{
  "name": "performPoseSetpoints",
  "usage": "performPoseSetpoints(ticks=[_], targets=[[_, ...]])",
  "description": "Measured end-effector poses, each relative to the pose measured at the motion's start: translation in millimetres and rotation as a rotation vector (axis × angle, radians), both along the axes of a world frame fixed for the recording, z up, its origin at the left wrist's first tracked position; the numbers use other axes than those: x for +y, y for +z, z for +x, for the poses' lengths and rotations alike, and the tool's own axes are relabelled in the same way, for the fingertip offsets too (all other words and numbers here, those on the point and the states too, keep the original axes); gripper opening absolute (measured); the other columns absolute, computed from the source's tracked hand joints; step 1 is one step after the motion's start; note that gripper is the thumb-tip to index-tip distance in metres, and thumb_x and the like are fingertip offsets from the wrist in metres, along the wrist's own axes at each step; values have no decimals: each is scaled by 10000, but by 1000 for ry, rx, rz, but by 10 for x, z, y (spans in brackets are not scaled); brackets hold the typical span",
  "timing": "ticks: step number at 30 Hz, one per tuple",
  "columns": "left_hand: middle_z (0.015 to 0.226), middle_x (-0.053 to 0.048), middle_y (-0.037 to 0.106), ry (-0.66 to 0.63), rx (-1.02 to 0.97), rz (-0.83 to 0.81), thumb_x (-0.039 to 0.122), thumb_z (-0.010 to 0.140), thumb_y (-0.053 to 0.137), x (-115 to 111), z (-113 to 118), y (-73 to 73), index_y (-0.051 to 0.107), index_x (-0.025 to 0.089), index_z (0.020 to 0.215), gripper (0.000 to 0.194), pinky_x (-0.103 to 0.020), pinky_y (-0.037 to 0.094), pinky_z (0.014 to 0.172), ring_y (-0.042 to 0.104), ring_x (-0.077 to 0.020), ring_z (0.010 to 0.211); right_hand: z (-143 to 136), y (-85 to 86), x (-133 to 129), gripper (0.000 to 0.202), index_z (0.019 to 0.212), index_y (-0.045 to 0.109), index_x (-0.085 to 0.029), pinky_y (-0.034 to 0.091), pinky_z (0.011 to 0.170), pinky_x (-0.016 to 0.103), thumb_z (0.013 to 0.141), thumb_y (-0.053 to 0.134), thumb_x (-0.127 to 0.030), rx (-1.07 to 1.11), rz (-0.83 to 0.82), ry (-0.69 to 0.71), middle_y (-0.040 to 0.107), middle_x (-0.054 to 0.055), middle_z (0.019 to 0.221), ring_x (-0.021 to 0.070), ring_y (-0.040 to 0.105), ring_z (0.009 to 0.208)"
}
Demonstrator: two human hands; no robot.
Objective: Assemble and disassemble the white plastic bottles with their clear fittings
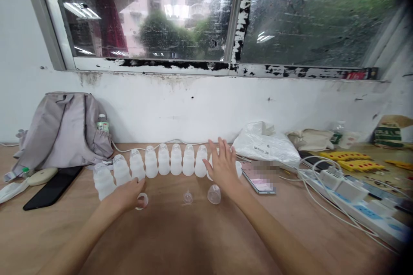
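A curved row of frosted white baby bottles, most with clear domed caps, stands upright along the table. My left hand is low in front of the row's left part, its fingers closed at a white ring close to the tabletop. At the right end, my right hand has its fingers spread over the last bottles and partly hides them. It has nothing visible in its grasp. Between my hands lies a clear bottle nipple. A loose clear cap rests just below my right hand.
A phone lies right of the row, before a white plastic bag. Farther right, a power strip trails white cables. At left are a dark phone and a backpack. The wall and window stand behind.
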State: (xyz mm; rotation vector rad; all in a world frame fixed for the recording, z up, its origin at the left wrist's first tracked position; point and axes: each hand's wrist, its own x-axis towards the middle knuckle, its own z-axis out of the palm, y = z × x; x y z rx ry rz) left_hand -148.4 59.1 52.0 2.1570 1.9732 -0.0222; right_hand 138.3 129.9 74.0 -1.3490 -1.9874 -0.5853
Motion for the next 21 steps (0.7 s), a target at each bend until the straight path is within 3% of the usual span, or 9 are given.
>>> performPoseSetpoints(ticks=[3,6,9,11,14,17,19,21], targets=[[1092,-103,523,-63,-21,67,306,695,540,-75,124,118,447,182,1149,479,-331,386,828,511,-253,1013,104,-81,130,401,1192,421,-109,132,947,585,809,418,-228,-22,-6,-78,431,190,1233,332,304,1182],[1106,-100,506,-171,-79,205,345,756,503,-152,300,220,430,187,1169,448,-349,382,855,489,-245,1030,168,-91,197,300,1062,511,-130,244,932,513,774,425,-133,65,-82,-7,548,136,1038,270,456,1011],[1100,-98,496,-228,-154,439,371,815,431,-229,500,298,414,197,1171,396,-368,388,859,482,-236,1021,192,99,109,255,979,546,-129,370,840,402,739,459,-113,201,-113,136,543,114,924,245,480,924],[1107,-104,489,-246,-216,571,390,833,403,-289,623,344,394,193,1178,398,-375,382,875,472,-231,1034,174,290,-52,237,963,552,-158,383,821,392,735,489,-148,297,-107,216,524,98,923,243,477,917],[1184,-124,453,-257,-295,704,465,796,447,-390,766,404,321,185,1235,535,-390,354,913,427,-247,1103,84,523,-376,203,939,552,-196,402,794,368,738,529,-209,438,-192,402,529,62,921,212,495,880],[1177,-129,483,-245,-351,630,560,707,511,-479,859,449,295,187,1251,694,-394,387,855,469,-275,1059,-63,594,-655,227,966,529,-209,423,776,319,747,557,-260,523,-441,670,553,34,922,168,515,850],[1028,-95,579,-195,-398,456,576,719,474,-519,896,471,336,195,1208,635,-344,429,719,556,-254,905,-154,569,-757,241,983,521,-210,430,777,298,760,555,-295,563,-553,788,559,30,930,155,518,862],[861,-47,623,-144,-430,302,553,759,420,-547,915,491,386,204,1141,518,-281,405,591,590,-222,754,-207,523,-785,283,1027,510,-214,444,744,284,776,537,-343,581,-629,807,557,41,965,150,524,855]])
